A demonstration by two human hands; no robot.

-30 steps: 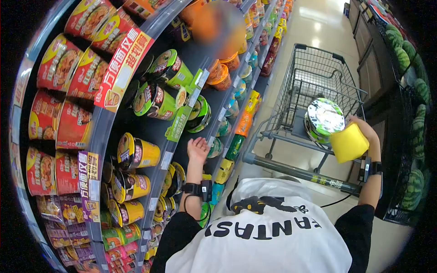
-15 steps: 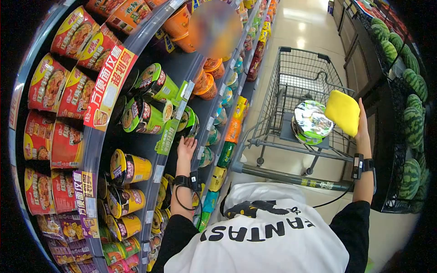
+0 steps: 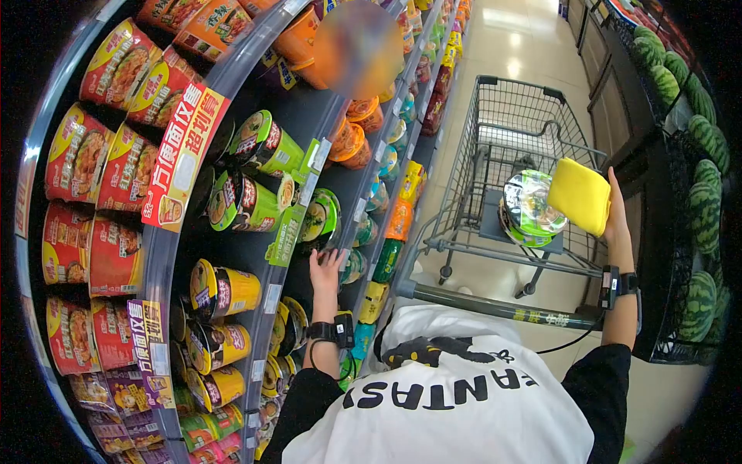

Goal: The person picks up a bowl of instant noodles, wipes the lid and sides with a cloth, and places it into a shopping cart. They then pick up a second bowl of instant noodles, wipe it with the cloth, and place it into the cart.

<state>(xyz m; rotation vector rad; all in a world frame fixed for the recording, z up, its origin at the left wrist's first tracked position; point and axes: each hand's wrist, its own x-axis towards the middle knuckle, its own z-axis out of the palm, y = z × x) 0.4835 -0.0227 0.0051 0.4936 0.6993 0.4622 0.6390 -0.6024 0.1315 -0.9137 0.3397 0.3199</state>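
My left hand (image 3: 328, 271) is at the shelf with its fingers spread and nothing in them. The fingertips are right at the lower edge of a green instant noodle bowl (image 3: 321, 217), whose round lid faces outward. My right hand (image 3: 616, 213) grips the side of a folded yellow cloth (image 3: 578, 196), held up over the right part of the shopping cart (image 3: 495, 116). In the cart, green noodle bowls (image 3: 533, 206) with a shiny, clear-wrapped top are stacked, partly covered by the cloth in this view.
Shelves of noodle cups (image 3: 224, 346) rise close on my left, with price strips and a hanging sign (image 3: 182, 155) jutting out. The cart handle (image 3: 502, 304) is right before my body. Watermelons (image 3: 705, 185) line a dark stand on the right.
My left hand has drawn slightly down and right, its fingers spreading. The green bowl beside it shows more of its lid. My right hand still holds the yellow cloth, tilted a little differently.
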